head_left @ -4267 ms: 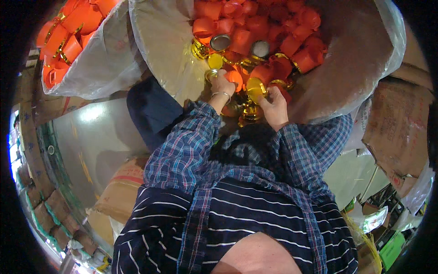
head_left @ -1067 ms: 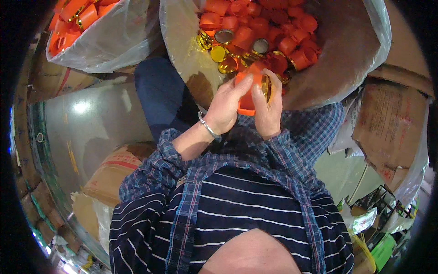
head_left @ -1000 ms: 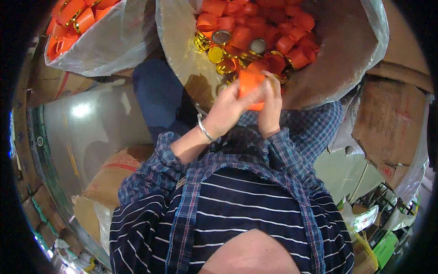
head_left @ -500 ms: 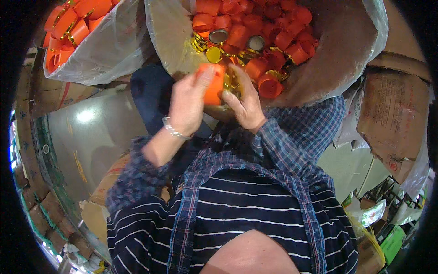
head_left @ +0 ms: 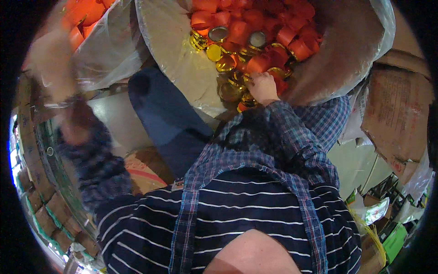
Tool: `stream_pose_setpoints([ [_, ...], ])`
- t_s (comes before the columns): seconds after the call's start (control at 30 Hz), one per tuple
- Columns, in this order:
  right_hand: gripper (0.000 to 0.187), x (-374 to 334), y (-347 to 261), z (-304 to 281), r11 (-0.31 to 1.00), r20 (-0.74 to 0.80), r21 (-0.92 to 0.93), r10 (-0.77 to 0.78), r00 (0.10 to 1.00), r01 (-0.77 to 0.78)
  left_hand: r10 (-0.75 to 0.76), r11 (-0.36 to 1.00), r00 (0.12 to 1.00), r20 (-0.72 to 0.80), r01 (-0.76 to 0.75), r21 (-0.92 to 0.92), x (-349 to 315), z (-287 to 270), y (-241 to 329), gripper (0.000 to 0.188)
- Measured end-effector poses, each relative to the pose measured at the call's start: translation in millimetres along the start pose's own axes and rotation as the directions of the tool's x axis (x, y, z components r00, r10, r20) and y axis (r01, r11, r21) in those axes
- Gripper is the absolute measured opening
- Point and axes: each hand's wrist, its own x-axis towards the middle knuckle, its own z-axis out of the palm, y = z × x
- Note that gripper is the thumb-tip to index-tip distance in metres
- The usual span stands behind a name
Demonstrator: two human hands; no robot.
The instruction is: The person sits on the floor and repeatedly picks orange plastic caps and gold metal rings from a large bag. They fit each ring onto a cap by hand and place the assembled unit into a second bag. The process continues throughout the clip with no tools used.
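My left hand (head_left: 51,61) is at the far left, beside the left plastic-lined bag of orange cup-shaped pieces (head_left: 86,16). Motion smears its fingers, and I cannot tell whether it holds anything. In the large lined bag in front of me, my right hand (head_left: 264,88) reaches down into the pile. Its fingers are curled among shiny gold lids (head_left: 229,91) and orange cup-shaped pieces (head_left: 258,65); whatever is at the fingertips is hidden. A flat gold lid (head_left: 213,53) and silver-faced discs (head_left: 218,33) lie further back on the pile.
The large bag's clear plastic liner (head_left: 182,77) spreads wide around the pile. My knee in dark blue trousers (head_left: 166,107) stands between the two bags. A brown cardboard box (head_left: 394,116) is at the right, with a green package (head_left: 393,242) lower down.
My hands have parted. The left swung out to the left bag; the right went down into the large bag's pile. The orange piece earlier held between them no longer shows there.
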Motion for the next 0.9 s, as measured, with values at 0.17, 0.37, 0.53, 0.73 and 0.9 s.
stream_pose_setpoints([
  [0.17,0.034,7.0,-6.8,28.6,0.933,0.151,-0.329,-0.101,0.983,0.146,-0.152,0.71,0.675,0.722,0.583,-0.395,-135.3,235.2,74.2,0.035],
  [0.37,0.028,5.7,10.3,49.3,0.914,0.129,-0.375,-0.115,0.985,0.156,-0.335,0.781,0.316,0.888,0.621,0.073,-222.6,376.2,76.5,0.064],
  [0.53,0.024,7.9,5.9,39.2,0.939,-0.087,-0.327,-0.139,0.987,0.103,-0.436,0.311,0.277,0.856,0.939,-0.146,-237.8,388.6,76.5,0.037],
  [0.73,0.02,4.7,-12.6,-27.4,0.994,-0.288,0.048,-0.084,0.954,0.102,-0.456,0.054,0.354,0.816,0.927,-0.372,-181.0,338.9,52.7,0.029],
  [0.9,0.028,-15.5,-17.1,-107.1,0.748,-0.306,0.637,0.468,0.829,-0.187,-0.41,-0.456,0.392,0.824,0.694,-0.557,-131.1,243.7,57.8,0.032],
])
